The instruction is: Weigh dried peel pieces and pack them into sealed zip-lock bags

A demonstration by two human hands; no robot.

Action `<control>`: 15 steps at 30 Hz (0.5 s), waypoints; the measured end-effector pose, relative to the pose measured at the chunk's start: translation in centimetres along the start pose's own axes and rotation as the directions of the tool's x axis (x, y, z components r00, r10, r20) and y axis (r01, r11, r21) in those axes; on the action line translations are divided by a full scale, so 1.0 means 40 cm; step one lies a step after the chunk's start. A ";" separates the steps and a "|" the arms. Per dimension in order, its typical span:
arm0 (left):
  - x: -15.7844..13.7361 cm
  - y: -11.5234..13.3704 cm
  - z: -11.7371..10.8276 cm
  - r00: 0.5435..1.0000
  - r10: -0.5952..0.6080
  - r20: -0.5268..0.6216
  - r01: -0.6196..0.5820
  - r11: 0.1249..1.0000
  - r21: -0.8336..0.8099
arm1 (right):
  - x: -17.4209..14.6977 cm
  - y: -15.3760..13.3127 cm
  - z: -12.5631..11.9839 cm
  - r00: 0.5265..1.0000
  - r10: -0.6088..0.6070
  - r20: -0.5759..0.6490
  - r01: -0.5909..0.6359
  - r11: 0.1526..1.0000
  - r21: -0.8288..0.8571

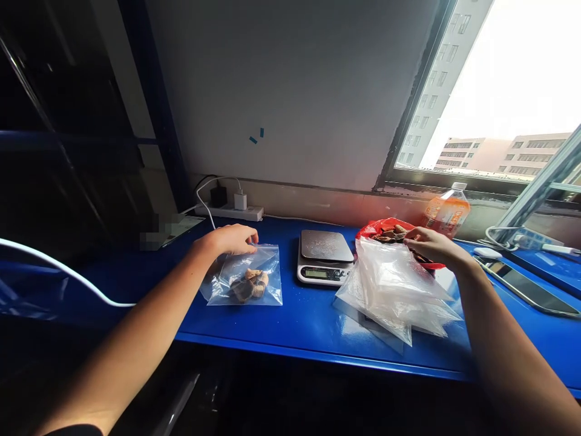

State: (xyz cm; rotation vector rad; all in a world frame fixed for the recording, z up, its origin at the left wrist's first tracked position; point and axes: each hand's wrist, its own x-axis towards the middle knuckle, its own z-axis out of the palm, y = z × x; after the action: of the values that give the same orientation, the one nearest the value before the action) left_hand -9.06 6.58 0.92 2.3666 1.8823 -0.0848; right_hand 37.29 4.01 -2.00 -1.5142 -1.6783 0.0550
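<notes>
A clear plastic bag (272,290) with several brown, tan-edged dried pieces (250,286) inside lies on the blue table. Curled over its upper edge, the fingers of my left hand (233,238) appear closed on the plastic. My right hand (429,243) has its fingers pinched at the upper edge of a stack of empty clear plastic bags (394,284). Just behind that stack, a red plastic bag (370,227) holds more brown dried pieces (391,232), partly hidden by my hand and the clear bags. Between my hands stands a digital kitchen scale (324,248) with a bare metal plate.
An orange-labelled bottle (448,211) stands behind my right hand. Farther right lie a phone (529,284) and a white earbud case (488,253). A power strip (240,212) with chargers sits against the wall. The blue table's front edge (290,351) runs below my hands.
</notes>
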 end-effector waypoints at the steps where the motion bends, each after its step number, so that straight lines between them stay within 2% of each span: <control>1: -0.004 0.007 -0.002 1.000 0.010 -0.010 -0.010 1.000 -0.007 | 0.005 -0.006 -0.008 0.999 0.028 0.019 -0.027 0.998 -0.048; 3: -0.009 0.018 -0.002 0.999 0.027 -0.029 -0.028 0.999 -0.019 | 0.015 -0.040 -0.019 0.998 0.064 0.028 -0.058 0.982 -0.181; 4: -0.010 0.022 0.000 0.999 0.035 -0.036 -0.036 0.999 -0.025 | 0.020 -0.069 -0.020 0.999 0.044 0.020 -0.039 0.973 -0.229; 5: -0.010 0.025 0.003 0.998 0.043 -0.041 -0.045 0.999 -0.030 | 0.023 -0.104 -0.015 1.000 -0.003 0.018 0.007 0.967 -0.254; 7: -0.007 0.031 0.011 0.997 0.068 -0.047 -0.070 0.997 -0.039 | 0.023 -0.191 0.008 0.984 -0.162 0.071 0.174 0.959 -0.225; 9: -0.006 0.039 0.019 0.993 0.105 -0.054 -0.107 0.993 -0.042 | 0.015 -0.282 0.047 0.942 -0.297 0.159 0.323 0.930 -0.178; 11: -0.009 0.051 0.023 0.988 0.142 -0.055 -0.144 0.989 -0.036 | -0.003 -0.360 0.093 0.875 -0.393 0.283 0.441 0.888 -0.132; 13: -0.012 0.063 0.025 0.984 0.170 -0.050 -0.171 0.985 -0.026 | -0.029 -0.415 0.137 0.825 -0.451 0.340 0.508 0.856 -0.096; 15: -0.013 0.071 0.027 0.981 0.185 -0.051 -0.186 0.982 -0.017 | -0.059 -0.447 0.174 0.798 -0.471 0.377 0.531 0.845 -0.070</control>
State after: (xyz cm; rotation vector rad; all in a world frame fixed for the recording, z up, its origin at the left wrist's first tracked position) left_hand -6.36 5.33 0.06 2.5382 1.6625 0.0099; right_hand 18.69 0.69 2.04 -1.1690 -2.3866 -0.1200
